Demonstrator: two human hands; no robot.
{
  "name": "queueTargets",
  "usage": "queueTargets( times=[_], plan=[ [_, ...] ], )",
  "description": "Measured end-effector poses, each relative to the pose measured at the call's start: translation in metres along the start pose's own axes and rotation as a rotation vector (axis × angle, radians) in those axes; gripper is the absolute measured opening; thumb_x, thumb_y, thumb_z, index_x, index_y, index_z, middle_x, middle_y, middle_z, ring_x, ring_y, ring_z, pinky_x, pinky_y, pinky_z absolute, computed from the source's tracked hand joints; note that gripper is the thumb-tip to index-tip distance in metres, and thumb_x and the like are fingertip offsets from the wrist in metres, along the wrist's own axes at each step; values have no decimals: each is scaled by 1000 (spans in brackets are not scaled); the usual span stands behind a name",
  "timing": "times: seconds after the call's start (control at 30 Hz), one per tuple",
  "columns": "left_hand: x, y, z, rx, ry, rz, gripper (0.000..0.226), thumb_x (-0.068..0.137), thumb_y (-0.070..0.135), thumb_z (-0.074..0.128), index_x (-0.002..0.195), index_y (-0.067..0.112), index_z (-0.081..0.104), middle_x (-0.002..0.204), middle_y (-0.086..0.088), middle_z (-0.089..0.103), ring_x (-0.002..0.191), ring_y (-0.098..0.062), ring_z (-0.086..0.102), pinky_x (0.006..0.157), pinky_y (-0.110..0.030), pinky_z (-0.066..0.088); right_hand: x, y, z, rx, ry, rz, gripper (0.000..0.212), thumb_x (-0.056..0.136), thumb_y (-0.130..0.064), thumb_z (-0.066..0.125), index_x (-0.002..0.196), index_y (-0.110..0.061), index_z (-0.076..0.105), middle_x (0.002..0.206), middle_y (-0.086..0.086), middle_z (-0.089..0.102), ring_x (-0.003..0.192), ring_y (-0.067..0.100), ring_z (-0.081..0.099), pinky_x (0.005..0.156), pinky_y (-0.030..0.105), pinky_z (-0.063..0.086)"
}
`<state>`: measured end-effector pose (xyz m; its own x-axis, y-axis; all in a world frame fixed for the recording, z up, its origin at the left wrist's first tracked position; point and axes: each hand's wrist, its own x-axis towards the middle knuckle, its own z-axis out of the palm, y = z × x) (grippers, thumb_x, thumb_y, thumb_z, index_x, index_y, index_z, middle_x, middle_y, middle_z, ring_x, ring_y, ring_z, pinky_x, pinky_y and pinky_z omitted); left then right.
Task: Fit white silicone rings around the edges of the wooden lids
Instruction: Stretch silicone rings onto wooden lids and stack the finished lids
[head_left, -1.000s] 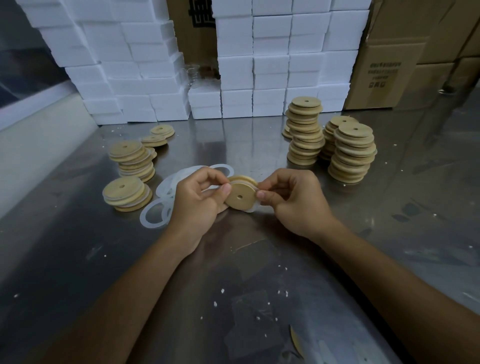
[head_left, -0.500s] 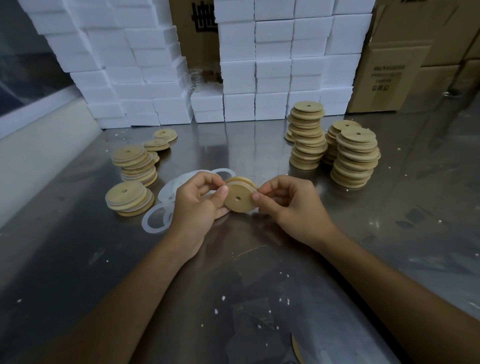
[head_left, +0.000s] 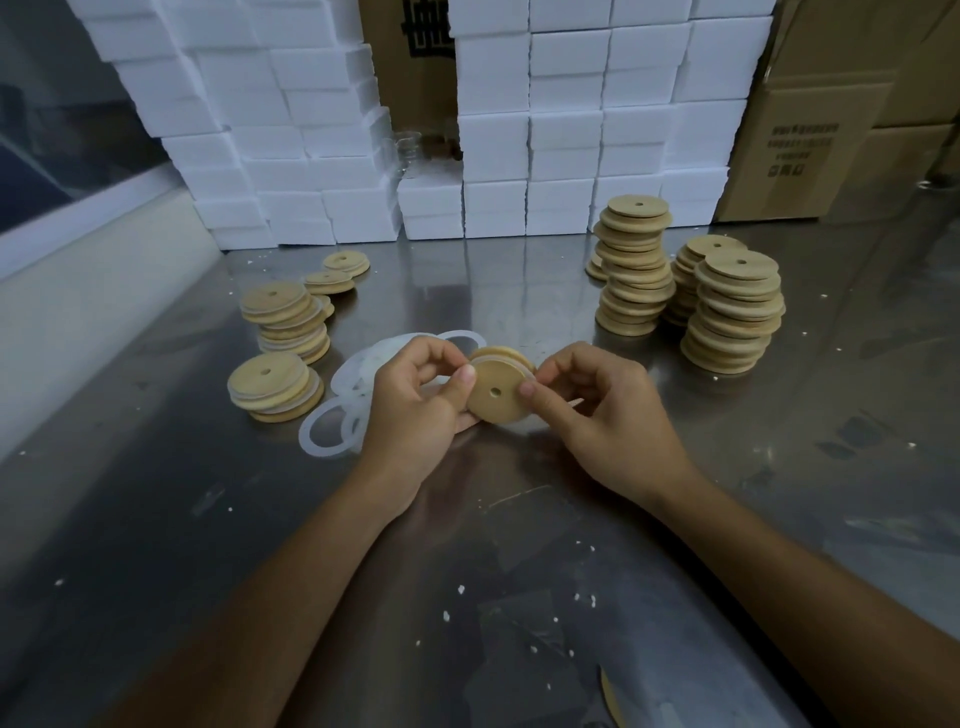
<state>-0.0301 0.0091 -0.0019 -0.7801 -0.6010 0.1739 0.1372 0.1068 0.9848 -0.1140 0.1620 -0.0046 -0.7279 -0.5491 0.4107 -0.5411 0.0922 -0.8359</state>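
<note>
Wooden and round, the lid (head_left: 497, 387) sits between both hands just above the steel table (head_left: 519, 545), tipped up so its flat face and small centre hole look back toward the camera; as a disc it has no long axis, only a short one running away from the viewer. The left hand (head_left: 415, 410) has curled fingers and pinches the lid's left rim with its thumb, and the right hand (head_left: 602, 415) pinches the right rim the same way, pressing a white silicone ring (head_left: 527, 366) that shows along the upper and right edge. That ring looks partly seated, so this lid seems nearly finished. Loose rings (head_left: 324, 431) lie just left of the hands, beside low stacks (head_left: 278, 384) that look already ringed. Tall stacks (head_left: 735, 312) of seemingly bare lids wait well to the right, so much work remains.
</note>
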Motion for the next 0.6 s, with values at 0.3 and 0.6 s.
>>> queueTargets(
  times=[0.3, 0.6],
  plan=[
    [-8, 0, 4, 327, -94, 323, 17, 91, 7, 62, 85, 22, 61, 89, 0, 67, 90, -21, 68, 78, -52, 57, -4, -3, -1, -126, 53, -204, 2, 93, -9, 64, 95, -10, 65, 88, -9, 65, 82, 8, 62, 62, 27, 51],
    [-5, 0, -1, 454, -87, 315, 14, 88, 11, 69, 85, 21, 58, 88, 8, 65, 88, -13, 67, 76, -43, 59, -1, -2, 0, -20, 140, 30, 19, 84, -28, 76, 81, -10, 70, 76, -2, 71, 71, 11, 68, 68, 37, 59]
  ],
)
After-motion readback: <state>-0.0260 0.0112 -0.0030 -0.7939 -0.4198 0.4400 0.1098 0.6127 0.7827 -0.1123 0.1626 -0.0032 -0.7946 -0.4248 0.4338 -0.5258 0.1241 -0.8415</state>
